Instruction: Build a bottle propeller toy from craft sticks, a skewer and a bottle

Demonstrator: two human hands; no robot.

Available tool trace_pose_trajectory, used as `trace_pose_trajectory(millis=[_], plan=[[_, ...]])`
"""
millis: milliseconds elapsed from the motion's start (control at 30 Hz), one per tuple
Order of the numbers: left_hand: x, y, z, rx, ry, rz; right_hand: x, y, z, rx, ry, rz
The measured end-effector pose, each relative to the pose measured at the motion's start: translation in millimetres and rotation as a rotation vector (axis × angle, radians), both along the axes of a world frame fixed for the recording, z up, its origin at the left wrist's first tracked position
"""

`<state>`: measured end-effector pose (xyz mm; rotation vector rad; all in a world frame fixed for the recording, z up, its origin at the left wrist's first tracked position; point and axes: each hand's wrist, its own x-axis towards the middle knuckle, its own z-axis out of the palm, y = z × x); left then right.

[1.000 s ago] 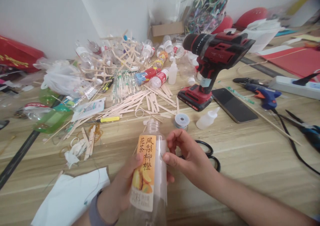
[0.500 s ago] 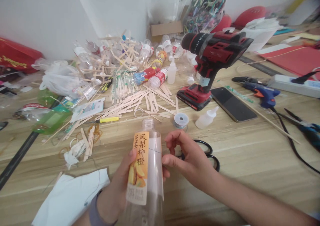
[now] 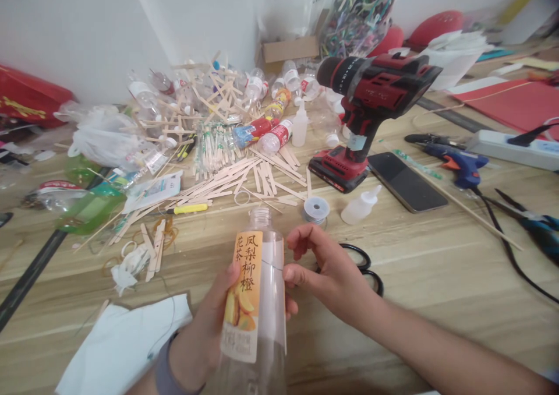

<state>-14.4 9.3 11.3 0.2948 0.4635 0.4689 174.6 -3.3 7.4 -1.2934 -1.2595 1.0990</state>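
Note:
A clear plastic bottle (image 3: 271,302) without a cap stands up in front of me, slightly tilted, with an orange fruit-tea label (image 3: 247,296). My left hand (image 3: 209,319) is wrapped round it from the left, fingertips showing on the far right side. A thin dark thread (image 3: 271,265) crosses the bottle's upper part towards my right thumb. My right hand (image 3: 329,272) is at the bottle's right side, thumb tip at its edge, index finger curled and apart from the thumb. Whether it holds the thread's end cannot be made out. Behind it lie black-handled scissors (image 3: 373,281), partly hidden.
Beyond the bottle are a wire spool (image 3: 316,210), a small squeeze bottle (image 3: 360,207), wooden sticks (image 3: 227,179) and a yellow-handled tool (image 3: 190,208). A red drill (image 3: 375,92) stands upright near a phone (image 3: 408,182) and a glue gun (image 3: 458,162). White paper (image 3: 117,342) lies front left.
The bottle has turned very slightly in my left hand, its label shifting a little to the right. My right hand stays at nearly the same place beside it.

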Motion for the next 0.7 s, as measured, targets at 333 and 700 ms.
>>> trace_pose_trajectory(millis=[333,700], plan=[[1,2,-10.3,0.035,0.107,0.041,-4,-1,-0.2,-0.081,0.125,0.004],[6,-2,-14.0,0.018,-0.073,-0.068,-13,-9,6.0,-0.232,0.509,0.124]])
